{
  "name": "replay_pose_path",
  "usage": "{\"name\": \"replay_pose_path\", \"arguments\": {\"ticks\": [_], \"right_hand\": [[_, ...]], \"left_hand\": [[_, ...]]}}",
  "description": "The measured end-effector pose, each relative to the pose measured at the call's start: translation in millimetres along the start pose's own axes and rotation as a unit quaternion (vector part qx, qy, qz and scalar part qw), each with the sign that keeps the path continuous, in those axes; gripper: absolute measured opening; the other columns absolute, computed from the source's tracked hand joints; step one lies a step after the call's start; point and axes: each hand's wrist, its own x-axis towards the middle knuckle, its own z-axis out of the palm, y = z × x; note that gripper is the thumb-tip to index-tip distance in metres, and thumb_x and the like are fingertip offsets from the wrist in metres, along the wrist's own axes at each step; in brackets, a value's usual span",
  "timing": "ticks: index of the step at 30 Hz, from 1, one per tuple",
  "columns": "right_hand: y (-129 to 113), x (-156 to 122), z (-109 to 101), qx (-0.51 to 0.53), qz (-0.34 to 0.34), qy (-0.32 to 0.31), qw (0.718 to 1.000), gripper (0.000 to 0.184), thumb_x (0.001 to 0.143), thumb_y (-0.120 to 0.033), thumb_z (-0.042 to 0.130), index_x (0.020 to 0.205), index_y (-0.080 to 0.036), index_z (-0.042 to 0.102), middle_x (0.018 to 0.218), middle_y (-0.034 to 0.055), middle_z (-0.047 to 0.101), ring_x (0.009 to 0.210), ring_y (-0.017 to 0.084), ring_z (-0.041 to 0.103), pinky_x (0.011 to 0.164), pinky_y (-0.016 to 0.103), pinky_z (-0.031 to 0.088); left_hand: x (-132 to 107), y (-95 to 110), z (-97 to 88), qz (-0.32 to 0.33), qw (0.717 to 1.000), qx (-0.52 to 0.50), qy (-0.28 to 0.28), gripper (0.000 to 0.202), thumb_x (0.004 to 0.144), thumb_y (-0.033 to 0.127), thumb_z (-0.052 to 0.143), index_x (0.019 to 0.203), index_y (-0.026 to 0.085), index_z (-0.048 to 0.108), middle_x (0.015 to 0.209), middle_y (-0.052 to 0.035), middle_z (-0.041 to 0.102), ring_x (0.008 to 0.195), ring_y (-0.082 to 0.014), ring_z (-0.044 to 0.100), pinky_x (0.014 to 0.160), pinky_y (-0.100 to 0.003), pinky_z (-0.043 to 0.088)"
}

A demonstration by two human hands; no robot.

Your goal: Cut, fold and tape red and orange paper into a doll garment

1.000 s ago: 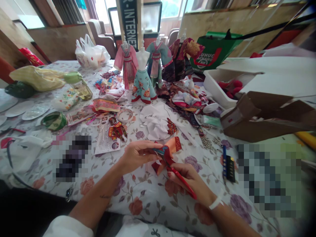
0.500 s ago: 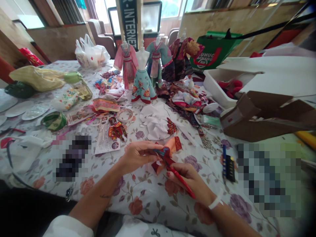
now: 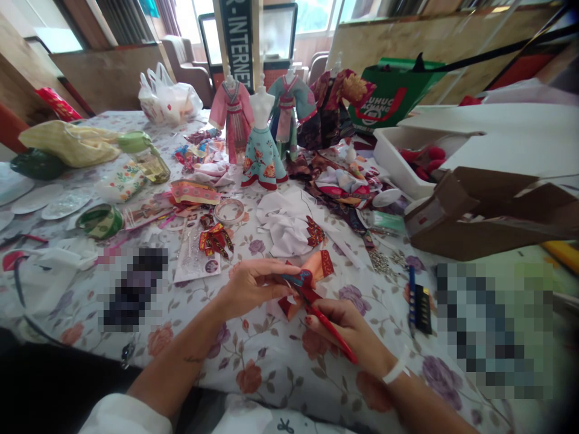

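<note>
Low over the flowered tablecloth, my left hand (image 3: 253, 284) pinches a piece of orange, red and blue fabric (image 3: 318, 266) between thumb and fingers. Red-handled scissors (image 3: 333, 333) are in my right hand (image 3: 341, 322), fingers wrapped round the handles. Their blades point up and left at the fabric beside my left fingertips; how far apart they stand is hard to make out. Just beyond lies a crumpled white cloth (image 3: 289, 223) with a red patterned patch. To the left, a red and gold ribbon bow (image 3: 216, 240) rests on a clear packet (image 3: 194, 262).
Small dress forms stand behind, one in a light blue skirt (image 3: 263, 160). Tape rolls (image 3: 228, 211) and fabric scraps lie at middle left. On the right are a brown cardboard box (image 3: 479, 220), a white foam box (image 3: 393, 160) and a blue pen (image 3: 411, 298).
Almost nothing differs. Both hands, the scissors and the fabric keep nearly the same place; the whole view has shifted very slightly.
</note>
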Motion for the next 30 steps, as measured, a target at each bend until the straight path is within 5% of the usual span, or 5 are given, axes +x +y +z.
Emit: {"name": "replay_pose_path", "arguments": {"ticks": [15,30], "right_hand": [[1.0,-0.8,-0.9,-0.016,-0.016,-0.001,1.000,0.042,0.076,-0.052,0.062,0.059,-0.016,0.050,0.046,-0.0033,0.047,0.038,0.006,0.033,0.036,0.019,0.023],[-1.1,-1.7,0.7,0.003,-0.006,-0.006,1.000,0.041,0.074,-0.053,0.064,0.063,-0.015,0.056,0.048,-0.0021,0.050,0.040,0.007,0.039,0.037,0.019,0.024]], "left_hand": [[-1.0,-0.7,-0.3,-0.001,0.999,-0.039,-0.005,0.035,0.069,0.017,0.075,0.104,0.019,0.071,0.102,-0.0077,0.067,0.085,-0.0185,0.068,0.078,-0.028,0.058],[-0.1,-0.1,0.5,0.002,1.000,-0.017,-0.012,0.035,0.070,0.023,0.075,0.104,0.017,0.071,0.099,-0.0102,0.068,0.086,-0.0201,0.066,0.076,-0.029,0.058]]}}
